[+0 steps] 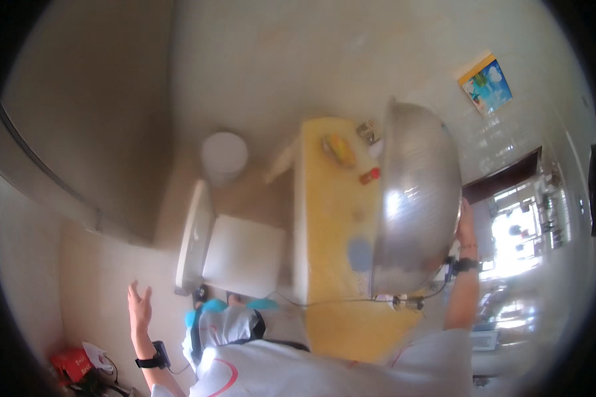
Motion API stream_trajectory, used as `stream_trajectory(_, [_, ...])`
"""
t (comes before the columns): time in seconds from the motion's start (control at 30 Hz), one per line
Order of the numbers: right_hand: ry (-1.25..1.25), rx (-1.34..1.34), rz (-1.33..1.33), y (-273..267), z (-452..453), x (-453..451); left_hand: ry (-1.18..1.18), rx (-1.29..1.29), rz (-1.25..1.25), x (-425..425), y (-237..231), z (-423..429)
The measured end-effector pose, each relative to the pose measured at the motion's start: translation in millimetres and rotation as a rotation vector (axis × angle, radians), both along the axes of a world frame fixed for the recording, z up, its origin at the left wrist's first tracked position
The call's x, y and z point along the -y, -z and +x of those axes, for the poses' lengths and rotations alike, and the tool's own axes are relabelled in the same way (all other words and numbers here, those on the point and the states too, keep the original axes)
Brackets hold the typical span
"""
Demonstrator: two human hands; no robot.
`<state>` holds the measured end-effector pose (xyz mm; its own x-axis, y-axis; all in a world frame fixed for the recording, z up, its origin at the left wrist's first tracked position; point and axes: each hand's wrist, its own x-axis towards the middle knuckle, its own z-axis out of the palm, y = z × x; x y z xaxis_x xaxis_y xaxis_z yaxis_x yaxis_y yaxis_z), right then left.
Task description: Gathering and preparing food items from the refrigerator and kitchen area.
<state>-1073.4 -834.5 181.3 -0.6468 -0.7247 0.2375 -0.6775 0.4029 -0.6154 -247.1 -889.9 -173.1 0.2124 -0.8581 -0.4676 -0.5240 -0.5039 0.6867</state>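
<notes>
A large metal bowl (419,198) is tipped on its side over the right part of a yellow-topped table (328,238), its rim towards the left. Against its rounded outer side is my right hand (467,221), holding it; some of the fingers are hidden behind the metal. My left hand (140,307) is raised away to the left, fingers apart, with nothing in it. Beyond the rim, on the tabletop, lie a yellow packet (340,151) and a small container with a red cap (370,176). A blue-grey round patch (360,254) shows beside the rim.
A white chair (243,255) stands left of the table, near my legs. Farther off is a round white object (224,154). A tall grey cabinet or appliance (89,109) fills the upper left. A dark cable (328,301) crosses the table. A red bag (72,366) sits lower left.
</notes>
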Motion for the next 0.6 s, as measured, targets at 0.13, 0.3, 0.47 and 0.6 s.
stream_trajectory(0.13, [0.085, 0.216, -0.109, -9, 89, 13, -0.014, -0.315, -0.19, 18, -20, -22])
stream_trajectory(0.3, [-0.066, -0.089, -0.082, -6, 216, 49, 0.273, -0.632, -0.291, 34, -173, -102])
stream_trajectory(0.47, [-0.306, 0.248, -0.01, -11, 330, 93, 0.408, -0.675, -0.357, 26, -221, -128])
stream_trajectory(0.6, [-0.439, 0.188, -0.121, 23, 363, 112, 0.018, -0.723, -0.46, 27, -193, -110])
